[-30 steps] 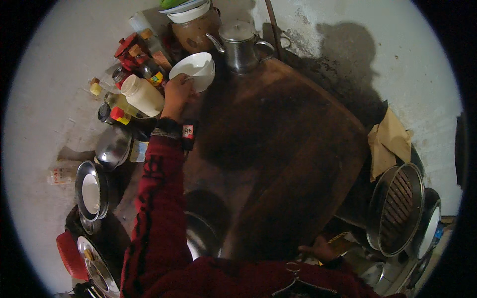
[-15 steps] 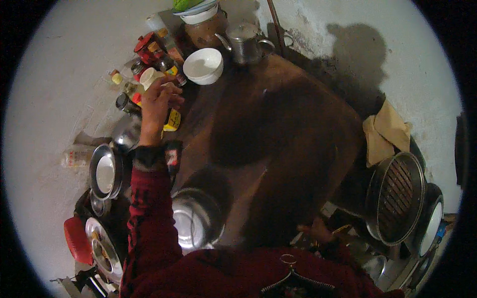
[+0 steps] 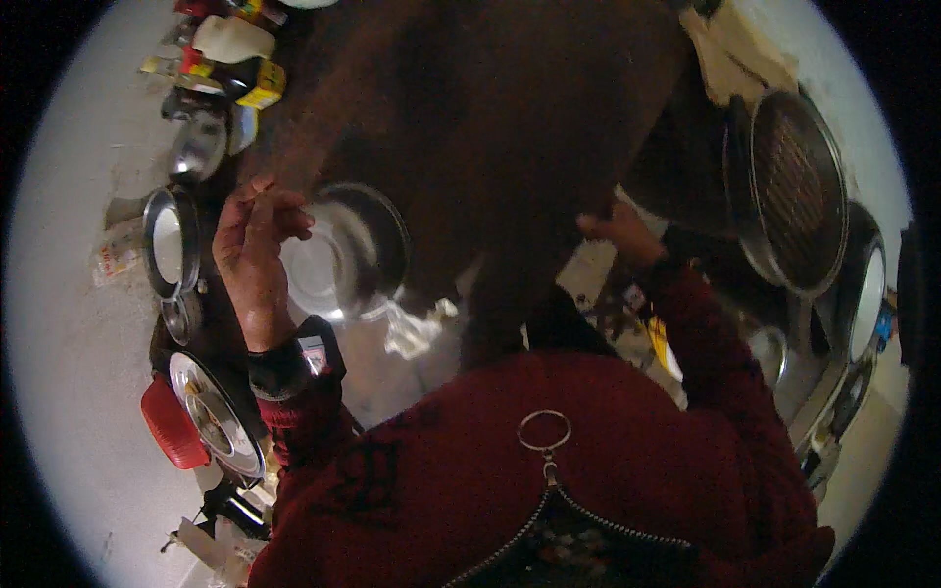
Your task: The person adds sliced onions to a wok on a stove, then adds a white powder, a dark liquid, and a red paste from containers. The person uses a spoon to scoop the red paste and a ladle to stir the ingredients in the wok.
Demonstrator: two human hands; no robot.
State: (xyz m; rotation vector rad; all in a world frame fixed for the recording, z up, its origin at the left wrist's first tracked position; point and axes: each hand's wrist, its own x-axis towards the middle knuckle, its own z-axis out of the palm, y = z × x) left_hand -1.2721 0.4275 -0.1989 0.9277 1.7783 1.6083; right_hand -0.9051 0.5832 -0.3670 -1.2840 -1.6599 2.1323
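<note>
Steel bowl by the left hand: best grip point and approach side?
Judging by its pose, take the steel bowl by its near-left rim, coming from above-left, where the left hand hovers empty. It sits upright, mouth up, the rim thin and exposed there; its far side lies under the dark wooden board.

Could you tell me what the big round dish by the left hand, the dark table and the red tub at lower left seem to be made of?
The big round dish beside the left hand looks like polished steel: silvery, with bright glare. The dark brown table seems wooden with a dull finish, though blur hides any grain. The red tub looks like plastic: an even, opaque colour with a soft sheen.
</note>
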